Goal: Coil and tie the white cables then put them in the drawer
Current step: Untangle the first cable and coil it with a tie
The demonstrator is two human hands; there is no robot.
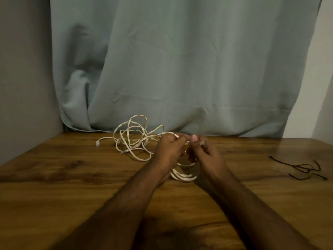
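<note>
Head view showed both hands' fingers (pixel 175 139) pinching the white coil (pixel 183 175); loops wanted even sizing before black ties (pixel 304 167) at three o'clock

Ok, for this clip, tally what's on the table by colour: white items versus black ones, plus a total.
White: 2, the loose cable tangle and the coil held between the left hand and right hand.
Black: several thin ties in 1 small pile; exact number unclear.
Total: 3 groups.

a home room: curtain (pixel 180 69) behind wooden table (pixel 72 186)
</note>
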